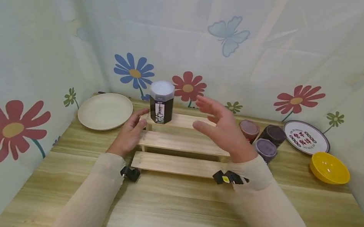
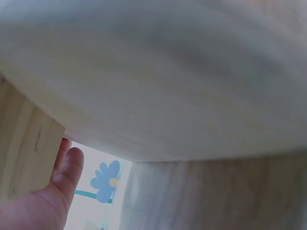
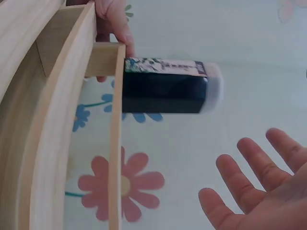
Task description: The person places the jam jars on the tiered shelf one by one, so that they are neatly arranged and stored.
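Observation:
A three-step wooden shelf rack (image 1: 181,143) stands on the table. At the left end of its top step sits a black hexagonal jar (image 1: 161,106) with a whitish lid, upright. My left hand (image 1: 128,132) grips the rack's left end beside the jar; in the left wrist view its thumb (image 2: 67,175) lies along the wooden side panel. Over the right part of the rack, my right hand (image 1: 223,131) is raised with nothing in it. Its fingers (image 3: 249,189) are spread apart in the right wrist view, away from the jar (image 3: 165,91).
Three dark-lidded jars (image 1: 265,148) cluster right of the rack, partly behind my right forearm. Further right are a white plate with red print (image 1: 307,138) and a yellow bowl (image 1: 329,169). A cream plate (image 1: 105,112) lies at the back left. A flowered curtain (image 1: 179,31) encloses the table.

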{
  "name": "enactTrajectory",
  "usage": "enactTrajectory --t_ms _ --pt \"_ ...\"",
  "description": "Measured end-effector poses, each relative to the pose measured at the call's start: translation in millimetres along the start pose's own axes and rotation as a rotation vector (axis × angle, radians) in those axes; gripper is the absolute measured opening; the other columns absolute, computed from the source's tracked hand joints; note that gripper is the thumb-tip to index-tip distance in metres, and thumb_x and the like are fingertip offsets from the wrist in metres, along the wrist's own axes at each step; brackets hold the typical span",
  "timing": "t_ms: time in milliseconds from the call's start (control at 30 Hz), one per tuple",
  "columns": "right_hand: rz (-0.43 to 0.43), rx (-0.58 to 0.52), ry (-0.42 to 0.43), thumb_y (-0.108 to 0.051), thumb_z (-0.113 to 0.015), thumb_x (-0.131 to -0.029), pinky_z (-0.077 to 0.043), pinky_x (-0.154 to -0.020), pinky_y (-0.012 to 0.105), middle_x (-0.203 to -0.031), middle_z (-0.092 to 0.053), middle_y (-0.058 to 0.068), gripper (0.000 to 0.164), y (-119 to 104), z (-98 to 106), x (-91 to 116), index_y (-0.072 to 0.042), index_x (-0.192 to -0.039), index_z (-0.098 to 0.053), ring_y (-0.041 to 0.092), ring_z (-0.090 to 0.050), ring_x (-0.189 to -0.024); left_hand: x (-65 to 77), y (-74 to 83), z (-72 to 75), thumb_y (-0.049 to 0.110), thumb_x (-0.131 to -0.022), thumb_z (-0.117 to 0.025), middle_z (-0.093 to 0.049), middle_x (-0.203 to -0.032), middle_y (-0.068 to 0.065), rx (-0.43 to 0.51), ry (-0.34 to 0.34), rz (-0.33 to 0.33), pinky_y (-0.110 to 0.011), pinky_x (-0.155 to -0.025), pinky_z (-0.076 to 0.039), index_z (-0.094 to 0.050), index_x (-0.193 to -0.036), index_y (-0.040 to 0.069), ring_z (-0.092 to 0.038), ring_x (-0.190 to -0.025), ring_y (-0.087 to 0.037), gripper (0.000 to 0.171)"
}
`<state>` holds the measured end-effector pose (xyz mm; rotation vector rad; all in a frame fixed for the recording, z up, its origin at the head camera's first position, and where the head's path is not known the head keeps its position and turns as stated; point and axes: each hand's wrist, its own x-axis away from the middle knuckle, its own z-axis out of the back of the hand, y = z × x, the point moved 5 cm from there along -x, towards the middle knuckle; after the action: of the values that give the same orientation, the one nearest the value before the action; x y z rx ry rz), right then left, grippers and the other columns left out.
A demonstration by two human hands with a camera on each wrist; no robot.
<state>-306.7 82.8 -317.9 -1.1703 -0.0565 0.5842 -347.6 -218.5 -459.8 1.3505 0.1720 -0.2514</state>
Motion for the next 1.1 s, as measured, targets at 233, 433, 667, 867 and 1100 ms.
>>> enactTrajectory --t_ms 233,433,667,867,1100 --pt "-0.034 0.078 -0.01 -0.015 -0.079 -0.096 -0.031 -0.123 0.058 -0.159 -0.051 0.004 0.068 5.2 32.5 40.9 -0.019 -0.158 -0.049 0.03 -0.046 -0.146 -0.6 -2.5 0.2 0.02 -0.115 -0.041 -0.031 -0.171 -0.011 0.015 0.0 0.042 -0.054 -0.124 -0.028 -0.038 -0.162 0.011 -0.038 -0.15 -0.038 0.048" --pt "-0.091 0.263 -0.017 -0.023 -0.084 -0.092 -0.041 -0.114 0.063 -0.155 -0.056 0.008 0.071 12.1 54.7 70.0 -0.018 -0.156 -0.052 0.035 -0.052 -0.141 -1.6 -3.1 -0.2 0.016 -0.115 -0.04 -0.029 -0.172 -0.014 0.012 0.0 0.066 -0.055 -0.125 -0.026 -0.037 -0.162 0.009 -0.036 -0.151 -0.039 0.047" --pt "-0.076 0.328 -0.087 -0.017 -0.085 -0.091 -0.04 -0.11 0.07 -0.15 -0.057 0.016 0.072 20.8 73.9 94.7 -0.01 -0.155 -0.052 0.04 -0.054 -0.134 -0.8 -2.2 0.0 0.025 -0.115 -0.043 -0.033 -0.171 -0.006 0.018 -0.001 0.037 -0.052 -0.124 -0.029 -0.041 -0.161 0.015 -0.04 -0.149 -0.033 0.047" --pt "-0.153 0.288 -0.127 -0.02 -0.084 -0.091 -0.036 -0.114 0.069 -0.157 -0.053 0.015 0.073 29.2 84.7 107.9 -0.012 -0.156 -0.051 0.041 -0.049 -0.142 -0.8 -3.6 1.3 0.027 -0.115 -0.045 -0.033 -0.17 -0.005 0.017 0.001 0.027 -0.053 -0.124 -0.029 -0.042 -0.16 0.016 -0.04 -0.149 -0.033 0.047" --pt "-0.232 0.417 -0.162 -0.034 -0.087 -0.088 -0.047 -0.105 0.064 -0.154 -0.057 0.008 0.076 32.8 91.3 119.2 -0.022 -0.155 -0.053 0.04 -0.051 -0.14 -0.3 -2.6 0.3 0.025 -0.115 -0.043 -0.032 -0.171 -0.006 0.011 -0.002 0.041 -0.053 -0.124 -0.03 -0.04 -0.161 0.015 -0.04 -0.149 -0.034 0.048"
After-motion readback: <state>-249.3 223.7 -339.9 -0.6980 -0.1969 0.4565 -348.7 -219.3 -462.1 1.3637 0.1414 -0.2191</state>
